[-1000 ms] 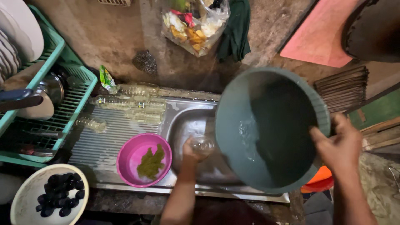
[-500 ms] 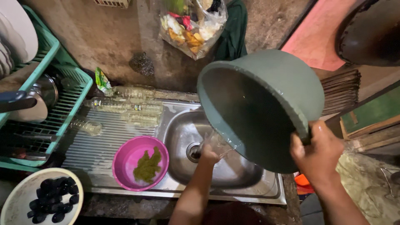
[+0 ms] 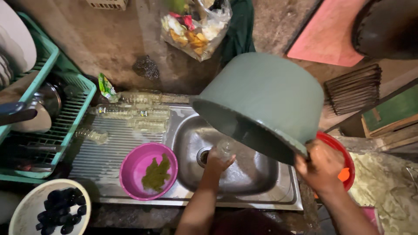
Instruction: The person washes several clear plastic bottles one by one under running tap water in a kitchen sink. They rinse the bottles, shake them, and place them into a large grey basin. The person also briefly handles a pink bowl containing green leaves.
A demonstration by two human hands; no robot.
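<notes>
My right hand (image 3: pixel 321 164) grips the rim of a large green plastic basin (image 3: pixel 265 100) and holds it tilted over the steel sink (image 3: pixel 261 174), its mouth facing down and left. My left hand (image 3: pixel 216 161) is down in the sink bowl next to the drain (image 3: pixel 203 156), closed around a small clear glass item (image 3: pixel 225 148); I cannot tell exactly what it is. The basin hides the back right part of the sink.
A pink bowl (image 3: pixel 148 170) with a green scrubber sits on the drainboard. Clear bottles (image 3: pixel 130 112) lie behind it. A teal dish rack (image 3: pixel 56 117) stands left, a white bowl of dark round pieces (image 3: pixel 48 209) at bottom left, a red tub (image 3: pixel 344 165) right.
My right hand has tipped the green basin further over, from its inside facing me to its mouth facing down over the sink. My left hand stays near the drain.
</notes>
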